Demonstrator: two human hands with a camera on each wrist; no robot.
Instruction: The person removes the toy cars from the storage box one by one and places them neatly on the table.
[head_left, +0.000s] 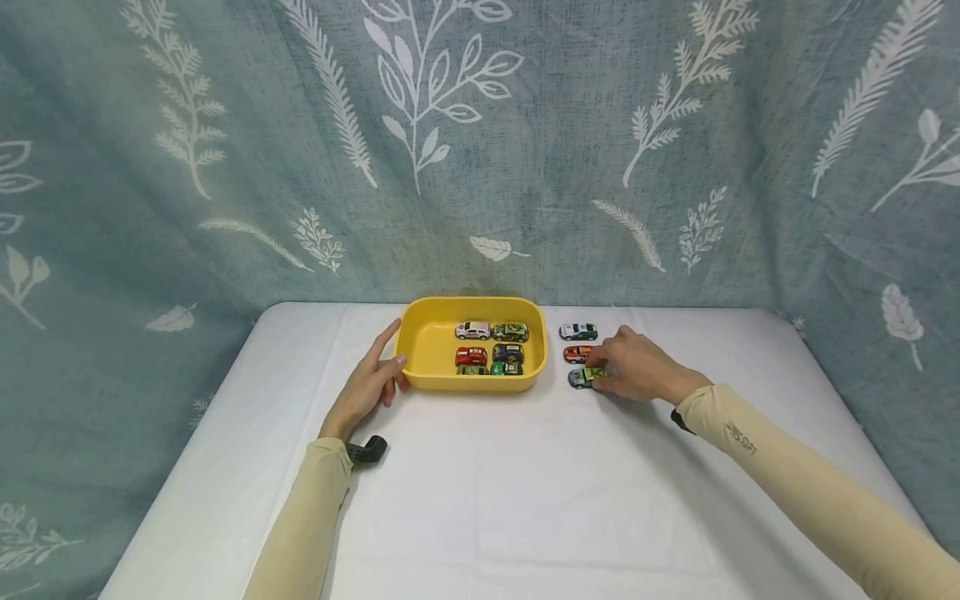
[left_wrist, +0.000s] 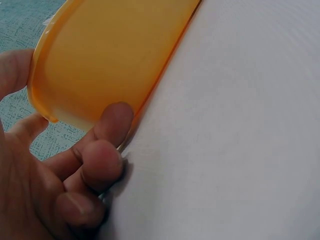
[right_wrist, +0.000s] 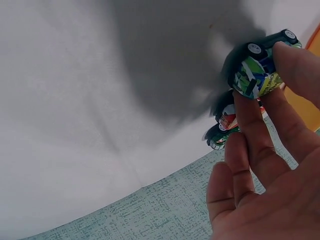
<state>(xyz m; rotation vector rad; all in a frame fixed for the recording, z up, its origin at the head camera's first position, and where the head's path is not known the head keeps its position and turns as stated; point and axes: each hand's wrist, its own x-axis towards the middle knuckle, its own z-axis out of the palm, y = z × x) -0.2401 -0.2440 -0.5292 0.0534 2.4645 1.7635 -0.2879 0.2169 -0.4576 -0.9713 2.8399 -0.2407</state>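
A yellow tray holds several toy cars in its right part, among them a red one and a white one. The left hand touches the tray's left end, fingers around its corner; the left wrist view shows fingertips against the tray wall. Right of the tray, the right hand pinches a green-blue car between thumb and fingers, also clear in the right wrist view on the car. Behind it are an orange-red car and a white-green car.
A white cloth covers the table. A teal curtain with white leaf prints hangs directly behind the tray and around the sides. The tray's edge shows beside the right hand in the right wrist view.
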